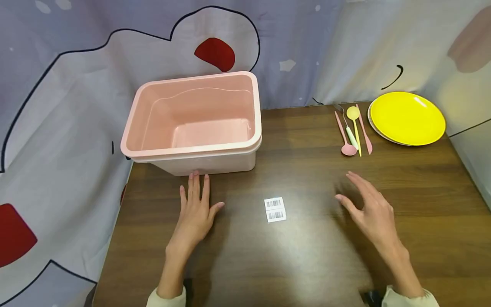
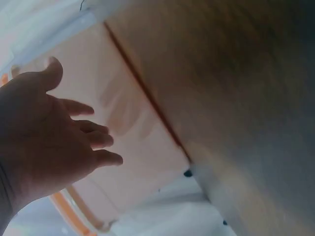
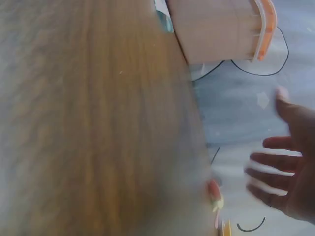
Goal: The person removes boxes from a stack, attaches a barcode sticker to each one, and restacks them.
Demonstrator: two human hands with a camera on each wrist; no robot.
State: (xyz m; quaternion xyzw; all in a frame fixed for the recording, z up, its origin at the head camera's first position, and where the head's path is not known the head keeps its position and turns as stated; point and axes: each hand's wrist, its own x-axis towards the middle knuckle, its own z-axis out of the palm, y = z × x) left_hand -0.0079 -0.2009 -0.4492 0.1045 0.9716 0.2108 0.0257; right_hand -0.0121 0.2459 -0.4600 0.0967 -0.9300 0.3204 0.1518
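My left hand (image 1: pixel 194 215) is spread in front of a pink plastic bin (image 1: pixel 207 161), its fingertips close to the bin's lower front edge; whether they touch cannot be told. In the left wrist view the same hand (image 2: pixel 54 128) has its fingers apart and holds nothing. To the right, my right hand (image 1: pixel 374 213) hovers over the table with thumb and fingers parted, also holding nothing. Nearest beyond it lie a pink spoon (image 1: pixel 348 149), a fork with a pale green handle (image 1: pixel 351 137), a yellow spoon (image 1: pixel 353 113) and a pink knife (image 1: pixel 367 143).
A yellow plate (image 1: pixel 408 119) lies on a paler plate at the back right of the wooden table (image 1: pixel 307 256). Between the hands is a white barcode label (image 1: pixel 275 209). A patterned curtain (image 1: pixel 291 51) hangs behind the table and along its sides.
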